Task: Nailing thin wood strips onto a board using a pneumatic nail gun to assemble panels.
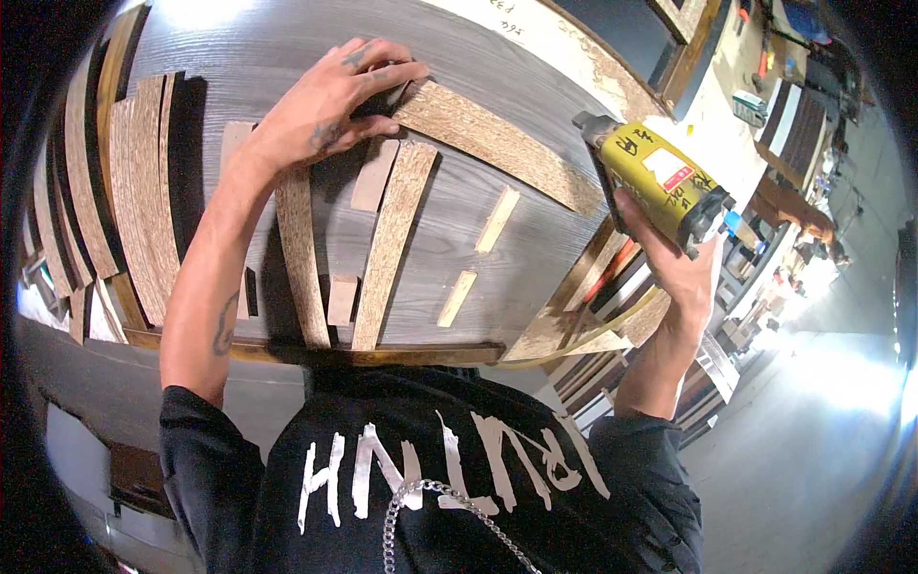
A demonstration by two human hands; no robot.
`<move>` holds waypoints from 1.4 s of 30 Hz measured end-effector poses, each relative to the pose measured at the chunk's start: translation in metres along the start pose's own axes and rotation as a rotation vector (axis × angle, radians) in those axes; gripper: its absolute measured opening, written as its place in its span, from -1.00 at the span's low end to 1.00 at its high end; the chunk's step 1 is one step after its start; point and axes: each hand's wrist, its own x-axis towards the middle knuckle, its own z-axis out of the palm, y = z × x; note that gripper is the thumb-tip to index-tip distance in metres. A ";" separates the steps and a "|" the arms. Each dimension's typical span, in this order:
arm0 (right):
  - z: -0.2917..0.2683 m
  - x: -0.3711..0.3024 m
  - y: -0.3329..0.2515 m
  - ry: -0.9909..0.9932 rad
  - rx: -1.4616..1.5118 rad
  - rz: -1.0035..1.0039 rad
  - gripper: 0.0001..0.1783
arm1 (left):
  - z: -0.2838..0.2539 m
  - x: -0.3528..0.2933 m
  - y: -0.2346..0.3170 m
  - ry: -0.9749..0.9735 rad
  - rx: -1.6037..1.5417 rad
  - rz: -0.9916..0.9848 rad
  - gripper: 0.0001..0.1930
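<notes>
My left hand (349, 100) grips the upper-left end of a long particleboard strip (497, 143), thumb on one side and fingers on the other. At that end the strip meets another board, partly hidden under my hand. Raised at the right, my right hand (674, 268) is wrapped round a yellow and black air nail gun (660, 172), its dark nose end near the strip's far right end. Below the left hand, two upright particleboard strips (397, 244) (301, 253) stand on the grey wood-grain panel (459, 277), with small blocks (342, 299) beside them.
Two short pale wood sticks (497, 218) (457, 298) lie on the panel. Several curved-looking board strips (143, 201) are stacked at the left. A yellowish hose (583, 342) runs below the right hand. Tools and more boards (794, 120) lie on a bench at the right.
</notes>
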 end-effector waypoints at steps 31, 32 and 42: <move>0.033 0.005 0.022 -0.447 -0.010 0.205 -0.37 | 0.063 0.054 0.091 -0.161 0.313 -0.017 -0.28; 0.034 0.003 0.030 -0.434 0.019 0.166 -0.34 | 0.064 0.056 0.091 -0.161 0.310 -0.013 -0.28; 0.033 0.008 0.037 -0.451 0.065 0.109 -0.27 | 0.079 0.052 0.077 -0.044 0.176 0.037 -0.40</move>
